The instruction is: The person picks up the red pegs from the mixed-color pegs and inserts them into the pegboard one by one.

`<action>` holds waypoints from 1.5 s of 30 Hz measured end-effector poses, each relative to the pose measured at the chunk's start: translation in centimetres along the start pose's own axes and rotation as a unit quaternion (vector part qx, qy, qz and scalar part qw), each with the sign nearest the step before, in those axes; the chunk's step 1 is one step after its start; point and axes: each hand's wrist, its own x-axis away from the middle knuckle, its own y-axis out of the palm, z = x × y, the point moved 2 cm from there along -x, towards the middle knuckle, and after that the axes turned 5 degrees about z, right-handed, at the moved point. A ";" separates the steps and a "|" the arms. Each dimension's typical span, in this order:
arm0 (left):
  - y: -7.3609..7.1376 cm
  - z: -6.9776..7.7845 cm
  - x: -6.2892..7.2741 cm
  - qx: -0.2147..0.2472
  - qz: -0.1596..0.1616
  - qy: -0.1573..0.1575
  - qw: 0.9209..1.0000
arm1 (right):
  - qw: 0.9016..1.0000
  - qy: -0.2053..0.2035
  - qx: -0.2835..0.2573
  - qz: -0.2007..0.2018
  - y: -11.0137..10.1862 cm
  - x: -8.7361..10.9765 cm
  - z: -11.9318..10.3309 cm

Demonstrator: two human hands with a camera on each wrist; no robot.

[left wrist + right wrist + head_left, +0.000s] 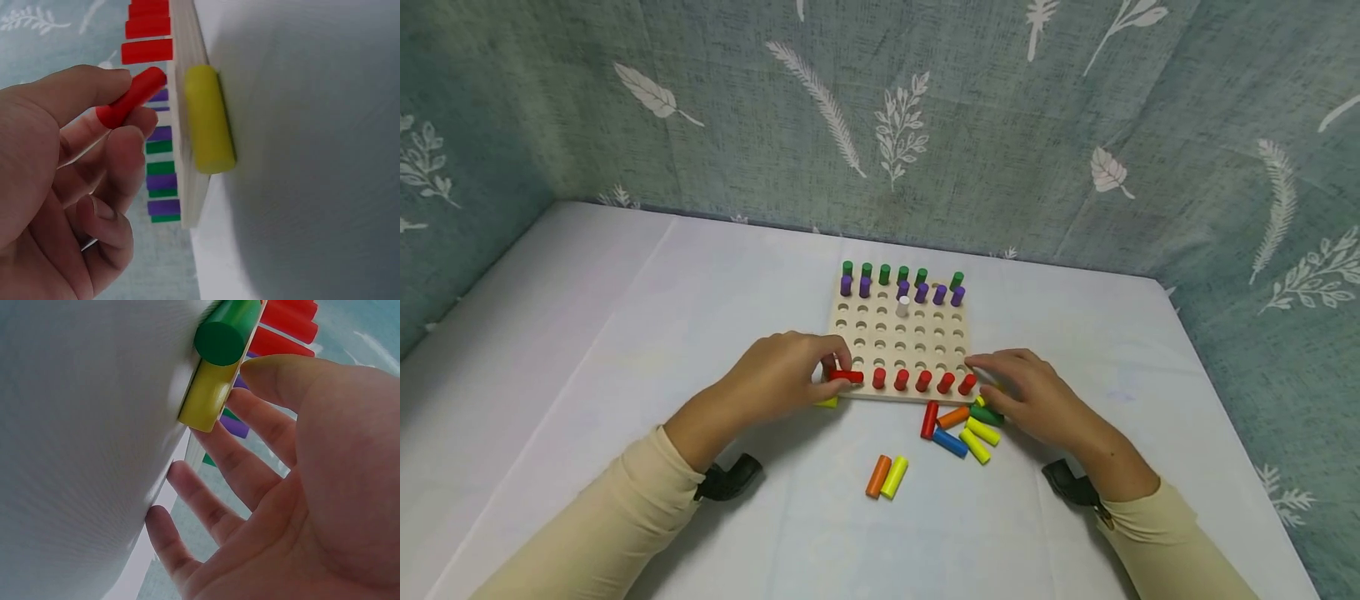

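Observation:
Between thumb and fingertips my left hand pinches a red peg, tilted, at the front left corner of the wooden pegboard. Several red pegs stand along the board's front row. At the back are a green row and a purple row, with a lone white peg before them. My right hand rests at the board's front right corner, fingers loosely spread, close to a yellow peg and a green peg. It holds nothing.
Loose pegs lie in front of the board: a red one, a blue one, an orange one and yellow ones. Nearer lie an orange peg and a yellow peg. Another yellow peg lies against the board's front edge.

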 end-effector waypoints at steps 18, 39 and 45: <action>0.9 0.6 -0.3 -0.006 0.028 0.015 0.999 | 1.000 -0.001 0.008 0.001 -0.1 0.0 0.1; 1.1 0.6 -0.1 -0.017 0.034 0.036 0.999 | 1.000 -0.013 0.003 0.004 -0.2 -0.1 0.0; 1.1 0.6 -0.1 -0.028 0.041 0.046 0.998 | 1.000 -0.017 0.001 0.003 -0.2 -0.1 0.0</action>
